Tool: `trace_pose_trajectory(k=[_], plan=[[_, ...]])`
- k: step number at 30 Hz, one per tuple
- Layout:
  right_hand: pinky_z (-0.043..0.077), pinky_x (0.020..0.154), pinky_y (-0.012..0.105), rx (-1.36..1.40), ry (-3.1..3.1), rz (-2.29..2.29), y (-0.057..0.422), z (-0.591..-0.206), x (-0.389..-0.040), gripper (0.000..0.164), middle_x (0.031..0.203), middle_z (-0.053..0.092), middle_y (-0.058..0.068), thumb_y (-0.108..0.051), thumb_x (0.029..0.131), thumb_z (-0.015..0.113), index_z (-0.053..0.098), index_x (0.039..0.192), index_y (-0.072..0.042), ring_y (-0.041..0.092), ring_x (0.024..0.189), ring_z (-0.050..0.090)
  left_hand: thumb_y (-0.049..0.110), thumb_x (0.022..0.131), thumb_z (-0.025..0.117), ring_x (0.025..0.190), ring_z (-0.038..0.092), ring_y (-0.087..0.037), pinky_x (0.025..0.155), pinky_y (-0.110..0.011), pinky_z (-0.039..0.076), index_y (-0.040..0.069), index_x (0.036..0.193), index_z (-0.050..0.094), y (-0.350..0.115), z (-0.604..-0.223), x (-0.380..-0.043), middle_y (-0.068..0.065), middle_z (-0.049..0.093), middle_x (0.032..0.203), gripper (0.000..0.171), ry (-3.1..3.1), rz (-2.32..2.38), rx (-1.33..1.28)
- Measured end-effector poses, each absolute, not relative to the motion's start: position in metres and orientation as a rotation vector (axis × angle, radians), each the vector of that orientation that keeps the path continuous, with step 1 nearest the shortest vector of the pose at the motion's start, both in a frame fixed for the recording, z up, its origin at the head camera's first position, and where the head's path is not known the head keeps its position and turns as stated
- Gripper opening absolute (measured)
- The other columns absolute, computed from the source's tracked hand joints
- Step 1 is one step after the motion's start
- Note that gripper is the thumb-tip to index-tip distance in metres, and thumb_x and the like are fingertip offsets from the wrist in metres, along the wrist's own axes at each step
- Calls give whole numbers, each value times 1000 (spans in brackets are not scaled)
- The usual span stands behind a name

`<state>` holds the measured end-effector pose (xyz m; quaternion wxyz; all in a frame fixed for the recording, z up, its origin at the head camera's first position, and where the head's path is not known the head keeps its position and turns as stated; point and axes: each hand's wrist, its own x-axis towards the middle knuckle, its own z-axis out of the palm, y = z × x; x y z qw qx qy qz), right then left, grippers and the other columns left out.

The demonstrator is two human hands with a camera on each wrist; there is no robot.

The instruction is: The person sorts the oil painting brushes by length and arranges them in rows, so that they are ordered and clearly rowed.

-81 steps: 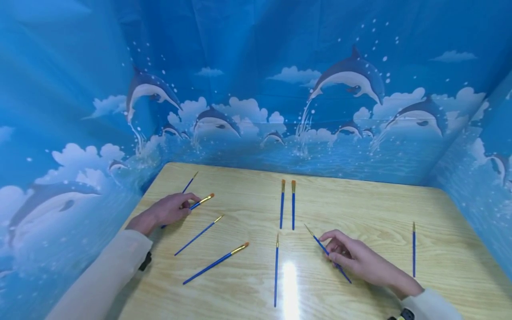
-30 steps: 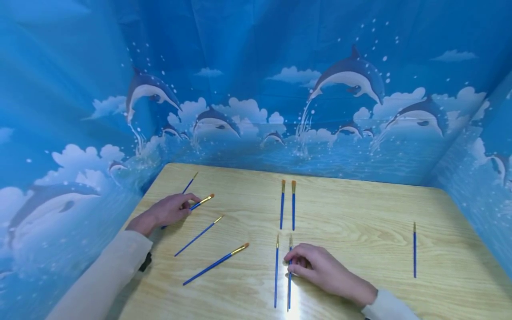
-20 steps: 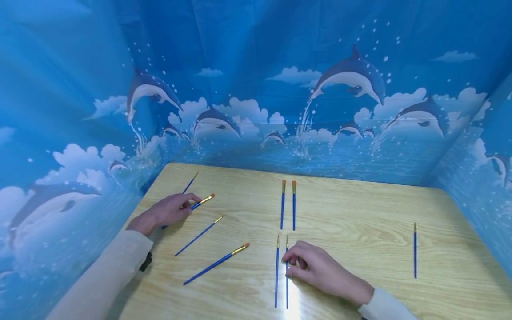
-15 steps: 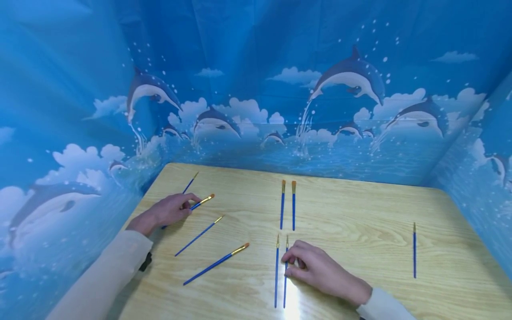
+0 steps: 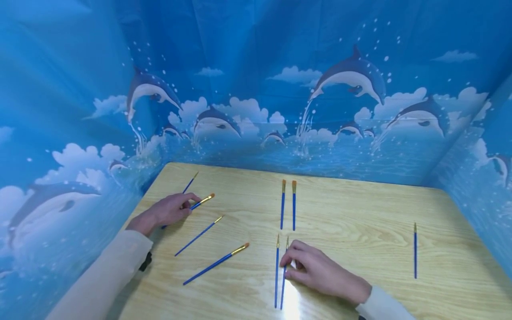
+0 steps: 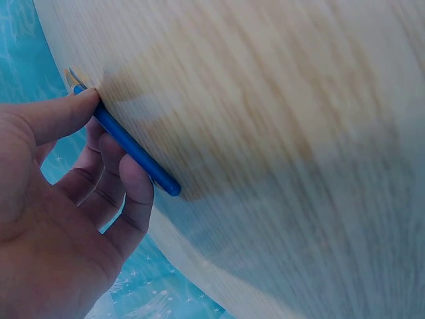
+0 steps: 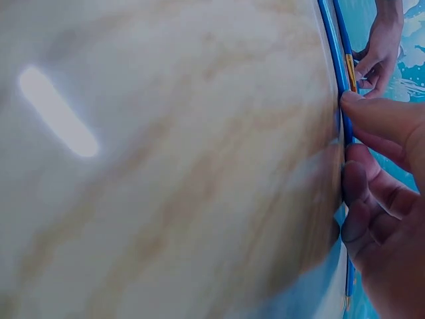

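At the table's left, my left hand (image 5: 173,209) pinches a blue paintbrush (image 5: 206,198) with an orange bristle tip pointing away. The left wrist view shows the blue handle (image 6: 136,149) between thumb and curled fingers. My right hand (image 5: 316,269) pinches a thin blue paintbrush (image 5: 283,289) low over the table's middle. That brush lies just right of a similar thin paintbrush (image 5: 276,271), slightly tilted against it. Close by on the right wrist view, the thumb presses the blue handle (image 7: 335,53).
Two flat-tipped brushes (image 5: 294,206) lie side by side behind. A thin brush (image 5: 198,235), an orange-tipped brush (image 5: 216,265) and a far-left brush (image 5: 190,182) lie slanted at left. Another brush (image 5: 415,251) lies at right. A dolphin-printed curtain (image 5: 256,89) surrounds the wooden table (image 5: 360,213).
My right hand has carried its thin brush left and turned it from slanted to nearly parallel with the neighbouring brush; lately the handle end shifts slightly left. My left hand stays put.
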<state>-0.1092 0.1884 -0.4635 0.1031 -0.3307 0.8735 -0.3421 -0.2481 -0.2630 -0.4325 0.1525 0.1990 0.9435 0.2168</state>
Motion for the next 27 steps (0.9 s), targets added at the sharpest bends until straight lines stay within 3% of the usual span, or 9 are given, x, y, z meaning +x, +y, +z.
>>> trace_pose_trajectory(k=[19,27], plan=[[52,75,19,-983,2559,-1012,191,-461,-112,12,106,60,-12,-28,105,74,77,117,-25,-3,87,53,8,109,62,94,64,-22,81,-42,54,10,148,62,-263,-434,-249,-10,72,112,38,2705,620,542],[54,76,20,-997,2560,-1053,194,-462,-110,19,107,62,-12,-30,106,73,75,123,-22,-4,89,55,8,110,62,94,64,-22,80,-42,53,10,148,62,-263,-432,-248,-11,72,113,38,2697,630,546]])
